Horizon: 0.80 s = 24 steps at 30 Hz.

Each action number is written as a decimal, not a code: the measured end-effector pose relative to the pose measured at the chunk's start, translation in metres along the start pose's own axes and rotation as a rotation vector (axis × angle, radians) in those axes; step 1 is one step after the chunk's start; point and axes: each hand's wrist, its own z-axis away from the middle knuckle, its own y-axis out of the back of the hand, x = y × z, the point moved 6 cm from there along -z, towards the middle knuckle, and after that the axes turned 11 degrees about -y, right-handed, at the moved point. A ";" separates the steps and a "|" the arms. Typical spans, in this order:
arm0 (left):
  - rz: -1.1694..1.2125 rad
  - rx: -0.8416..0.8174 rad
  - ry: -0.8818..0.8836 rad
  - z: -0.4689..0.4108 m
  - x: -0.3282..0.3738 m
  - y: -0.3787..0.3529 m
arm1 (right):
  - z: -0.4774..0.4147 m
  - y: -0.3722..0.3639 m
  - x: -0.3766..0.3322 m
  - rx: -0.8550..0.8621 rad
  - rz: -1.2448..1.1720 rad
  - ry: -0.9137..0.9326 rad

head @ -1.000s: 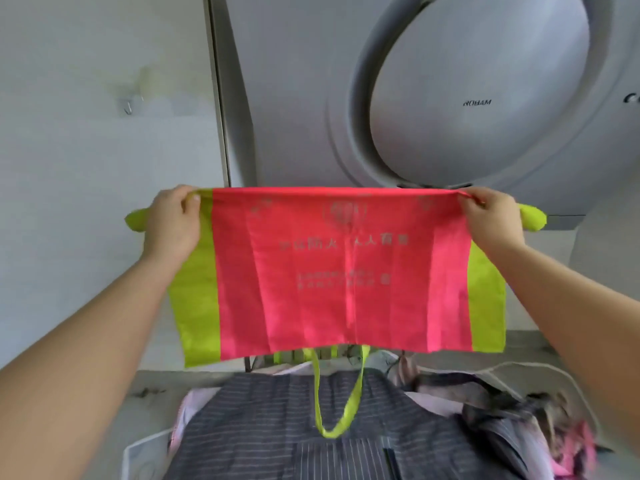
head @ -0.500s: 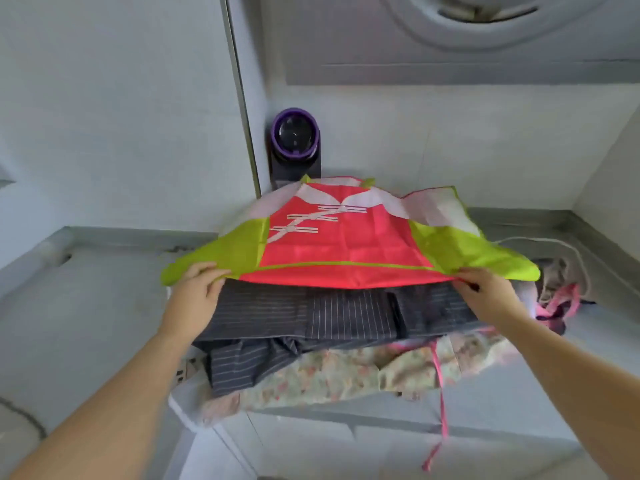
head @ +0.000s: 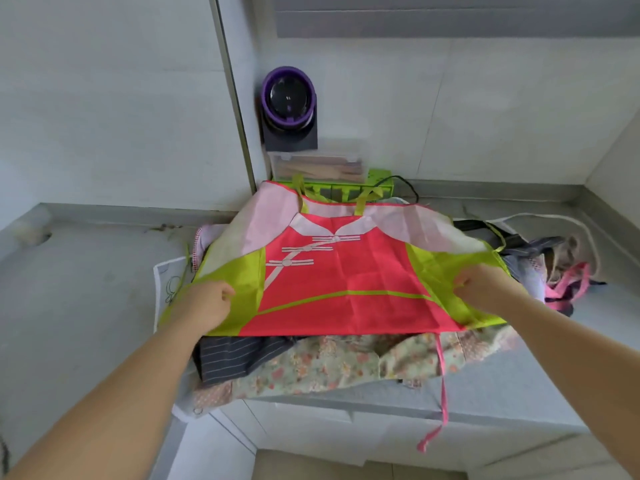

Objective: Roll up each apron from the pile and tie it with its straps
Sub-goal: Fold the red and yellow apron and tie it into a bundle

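A red apron (head: 346,271) with lime-green sides and pale shoulders lies spread flat, front up, on top of the pile of aprons. Its green neck straps (head: 363,197) point toward the wall. My left hand (head: 207,303) grips the left green edge with curled fingers. My right hand (head: 481,289) pinches the right green edge. Under the red apron lie a dark striped apron (head: 235,351) and a floral apron (head: 329,365), whose pink strap (head: 441,393) hangs over the counter's front edge.
The pile sits on a grey counter (head: 86,306) in a wall corner. Behind it stand a purple-rimmed device (head: 287,105), a clear box (head: 315,166) and a green rack (head: 377,188). More crumpled aprons with pink straps (head: 568,271) lie at the right.
The red apron was held up by its lower edge against the hood. My hands swung it down and laid it flat on the pile, then drew it nearer.
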 end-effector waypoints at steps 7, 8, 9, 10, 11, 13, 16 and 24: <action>-0.007 -0.050 -0.151 -0.041 0.024 -0.022 | -0.037 -0.018 -0.027 -0.062 -0.013 0.047; -0.012 -0.038 -0.160 -0.048 0.024 -0.022 | -0.045 -0.021 -0.031 -0.069 -0.027 0.046; -0.024 -0.025 -0.166 -0.057 0.024 -0.022 | -0.053 -0.024 -0.035 -0.071 -0.027 0.041; -0.043 -0.012 -0.172 -0.059 0.025 -0.020 | -0.054 -0.024 -0.036 -0.063 -0.011 0.033; -0.061 -0.001 -0.177 -0.068 0.025 -0.020 | -0.061 -0.024 -0.039 -0.049 0.023 0.025; -0.073 0.011 -0.161 -0.082 0.021 -0.021 | -0.072 -0.023 -0.044 -0.019 0.105 0.015; -0.087 0.021 -0.113 -0.100 0.017 -0.023 | -0.087 -0.023 -0.045 -0.020 0.177 -0.012; 0.017 -0.030 -0.109 -0.127 0.020 -0.022 | -0.107 -0.016 -0.037 -0.101 0.084 0.066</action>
